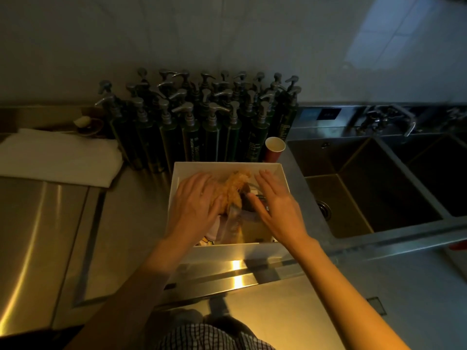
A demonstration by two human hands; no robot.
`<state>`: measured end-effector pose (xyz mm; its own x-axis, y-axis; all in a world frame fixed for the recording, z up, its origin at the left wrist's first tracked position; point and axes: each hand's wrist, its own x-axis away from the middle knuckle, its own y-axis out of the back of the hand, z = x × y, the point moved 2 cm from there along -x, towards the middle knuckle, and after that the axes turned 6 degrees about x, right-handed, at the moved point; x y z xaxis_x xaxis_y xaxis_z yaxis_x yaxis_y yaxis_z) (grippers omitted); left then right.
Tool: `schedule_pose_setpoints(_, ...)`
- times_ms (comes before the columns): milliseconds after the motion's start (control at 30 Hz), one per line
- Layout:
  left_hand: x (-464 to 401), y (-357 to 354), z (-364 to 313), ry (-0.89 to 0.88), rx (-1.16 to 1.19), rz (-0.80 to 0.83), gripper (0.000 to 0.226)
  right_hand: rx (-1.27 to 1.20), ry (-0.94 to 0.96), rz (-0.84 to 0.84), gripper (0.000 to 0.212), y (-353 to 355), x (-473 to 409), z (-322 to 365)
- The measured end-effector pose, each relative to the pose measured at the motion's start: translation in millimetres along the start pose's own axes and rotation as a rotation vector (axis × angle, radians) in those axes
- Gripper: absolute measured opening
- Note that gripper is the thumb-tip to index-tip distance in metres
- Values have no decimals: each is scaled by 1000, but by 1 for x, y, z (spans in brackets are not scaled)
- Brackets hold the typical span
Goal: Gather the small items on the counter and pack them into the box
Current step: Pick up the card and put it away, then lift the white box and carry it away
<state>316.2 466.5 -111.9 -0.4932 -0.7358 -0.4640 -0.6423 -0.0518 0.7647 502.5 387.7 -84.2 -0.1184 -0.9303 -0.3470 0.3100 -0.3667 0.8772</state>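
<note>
A long steel counter (45,223) ran along the wall, with a deep sink (366,193) on the right. Many dark pump bottles (202,117) stood packed at the back, out of the way. The white box (177,183) sat near the front edge, easy to reach. Both hands were inside it. The left hand (194,200) lay flat with straight fingers on a fuzzy tan thing (233,188), likely pushing it down to fit. The right hand (275,200) was flat too, pressing other small items. A paper cup (275,147) stood just behind the box.
</note>
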Motion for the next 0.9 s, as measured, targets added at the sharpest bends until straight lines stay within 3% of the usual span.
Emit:
schedule_pose_setpoints(200, -5, 8, 10, 26, 0, -19, 45, 101, 20, -55, 60, 2, -8, -5)
schedule_pose_setpoints(433, 7, -9, 43, 283, -188, 238, 71, 95, -118, 325, 89, -26, -1, -63)
schedule_pose_setpoints(567, 6, -13, 51, 328, -148, 266, 77, -3, -186, 396, 90, -25, -7, -73)
schedule_pose_setpoints(700, 1, -14, 55, 382, -70, 274, 77, -192, -283, 406, 78, -23, -15, -75)
schedule_pose_setpoints(833, -1, -12, 55, 416, -2, 240, 73, -654, -372, 292, 60, -22, -13, -76)
schedule_pose_setpoints(900, -1, -11, 54, 420, 29, 224, 72, -725, -386, 235, 52, -19, -11, -73)
